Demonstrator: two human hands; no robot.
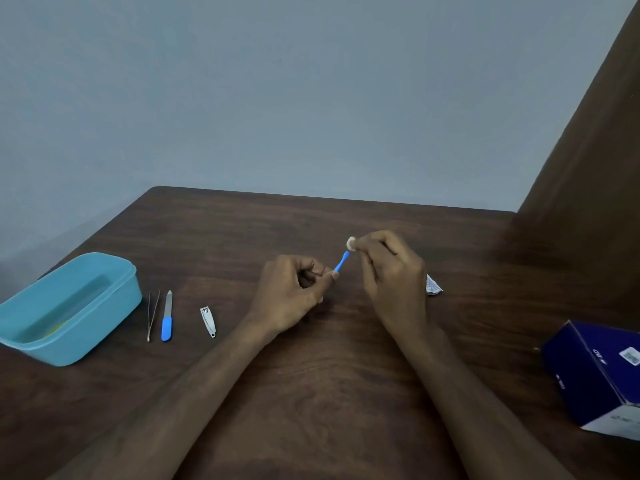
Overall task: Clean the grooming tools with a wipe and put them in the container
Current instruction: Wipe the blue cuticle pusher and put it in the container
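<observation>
My left hand (pixel 294 292) pinches one end of a thin blue tool (pixel 342 261) over the middle of the table. My right hand (pixel 391 271) pinches a small white wipe (pixel 351 243) against the tool's far tip. On the table to the left lie tweezers (pixel 152 315), a nail file with a blue handle (pixel 167 318) and a metal nail clipper (pixel 207 321). The open teal container (pixel 104 306) stands at the far left with something yellow-green inside.
A torn wipe packet (pixel 433 285) lies just right of my right hand. A dark blue box (pixel 595 372) sits at the table's right edge. A brown panel (pixel 595 150) rises at the right. The table (pixel 311 393) is dark wood.
</observation>
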